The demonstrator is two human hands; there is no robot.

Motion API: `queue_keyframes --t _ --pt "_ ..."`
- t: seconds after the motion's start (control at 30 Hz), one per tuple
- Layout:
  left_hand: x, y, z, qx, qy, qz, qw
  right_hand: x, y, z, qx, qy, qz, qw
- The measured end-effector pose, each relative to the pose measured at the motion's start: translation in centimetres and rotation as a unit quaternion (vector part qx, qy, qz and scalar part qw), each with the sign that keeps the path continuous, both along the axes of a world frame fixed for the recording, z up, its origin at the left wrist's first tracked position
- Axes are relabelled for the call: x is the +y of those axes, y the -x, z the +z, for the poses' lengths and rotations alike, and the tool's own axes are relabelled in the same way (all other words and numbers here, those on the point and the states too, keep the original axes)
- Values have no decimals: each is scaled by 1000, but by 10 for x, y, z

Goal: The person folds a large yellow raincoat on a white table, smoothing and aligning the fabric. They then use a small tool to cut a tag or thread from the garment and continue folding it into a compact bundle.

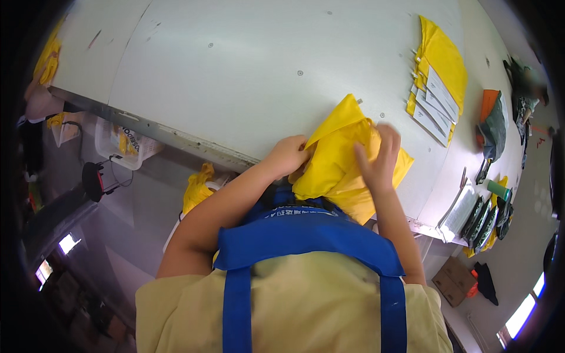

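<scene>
A bright yellow piece of sewn fabric (332, 159) lies crumpled and partly folded at the table's near edge, one part hanging down in front of my blue apron (306, 235). Whether it is a bag or a garment I cannot tell. At its left side my left hand (288, 156) pinches the cloth, its fingertips partly hidden in the folds. Over the right side of the same fabric is my right hand (381, 156), thumb and fingers apart, slightly blurred and not closed on the cloth.
A stack of flat yellow fabric pieces (444, 65) with white labels (432, 109) lies at the far right of the white table (235, 76). Dark packets (479, 220) sit at the right edge. Below left are a white plastic bin (109, 144) and bundled yellow cloth (197, 188). Another person's hand (38, 79) shows far left.
</scene>
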State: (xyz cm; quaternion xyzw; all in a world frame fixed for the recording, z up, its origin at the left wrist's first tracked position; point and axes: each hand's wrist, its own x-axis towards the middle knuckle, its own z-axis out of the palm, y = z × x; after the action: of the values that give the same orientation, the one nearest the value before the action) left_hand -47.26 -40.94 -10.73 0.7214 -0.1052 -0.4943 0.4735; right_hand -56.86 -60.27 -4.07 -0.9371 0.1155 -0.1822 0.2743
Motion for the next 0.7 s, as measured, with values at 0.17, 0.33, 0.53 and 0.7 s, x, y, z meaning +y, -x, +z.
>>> queue_keyframes --t 0.17,0.33,0.53,0.7 --pt "-31 -7 14 16 89 75 993 72 26 25 48 72 92 992" --pt "-32 -18 33 -52 44 -1 998 55 13 25 64 30 84 994" --pt "-26 -14 45 -240 38 -106 964 41 11 -8 170 -4 112 979" --pt "-27 -14 36 -259 17 -90 961 28 -3 -34 142 -142 59 978"
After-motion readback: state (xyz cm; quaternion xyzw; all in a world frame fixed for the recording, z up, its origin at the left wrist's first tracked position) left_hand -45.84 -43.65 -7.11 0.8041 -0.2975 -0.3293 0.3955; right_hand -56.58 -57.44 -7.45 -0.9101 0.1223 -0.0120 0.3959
